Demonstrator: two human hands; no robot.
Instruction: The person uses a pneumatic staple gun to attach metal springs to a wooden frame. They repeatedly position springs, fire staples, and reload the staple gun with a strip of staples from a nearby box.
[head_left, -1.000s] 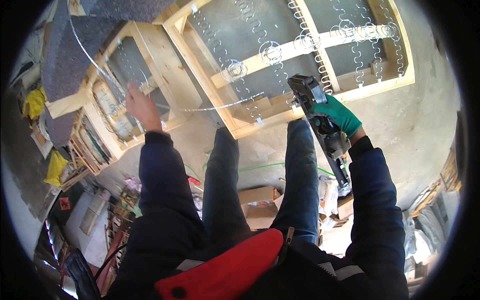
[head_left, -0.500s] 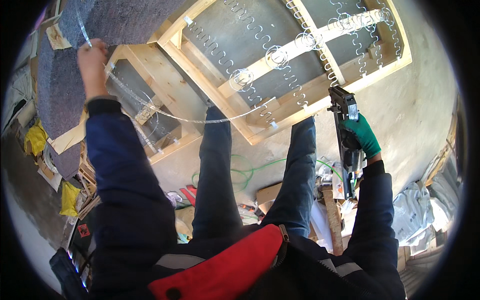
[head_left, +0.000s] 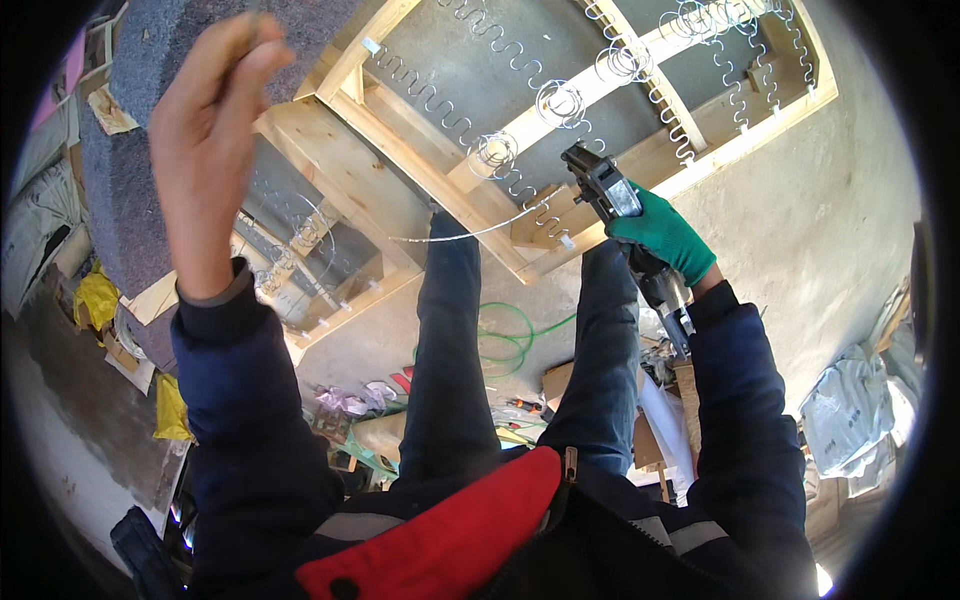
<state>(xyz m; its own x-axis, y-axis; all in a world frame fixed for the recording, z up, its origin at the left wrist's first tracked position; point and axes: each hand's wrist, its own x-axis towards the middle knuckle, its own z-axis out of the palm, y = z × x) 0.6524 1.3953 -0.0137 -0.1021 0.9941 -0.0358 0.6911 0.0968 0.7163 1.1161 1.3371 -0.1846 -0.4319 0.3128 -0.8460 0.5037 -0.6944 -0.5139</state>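
In the head view, the left hand [head_left: 205,150] is bare and raised at the upper left, in front of grey felt [head_left: 140,200]. It is slightly blurred; its fingers are bent, with thumb and forefinger close together, and I cannot tell whether they pinch anything.

The right hand [head_left: 665,235], in a green glove, has its fingers wrapped around a black tool [head_left: 605,190]. The tool is tilted, its head pointing up and left, seen over the near rail of a wooden frame [head_left: 765,132]. Whether it touches the rail is unclear.

Zigzag springs [head_left: 408,75] run across the frame, and coils [head_left: 493,155] sit along its middle bar [head_left: 530,130]. A pale cord [head_left: 480,232] stretches between the frame's near left corner and a smaller frame [head_left: 330,155] beside it, one end close to the tool's head.

The legs [head_left: 455,340] stand at the near side. A green hose [head_left: 555,327] loops on the floor between them.
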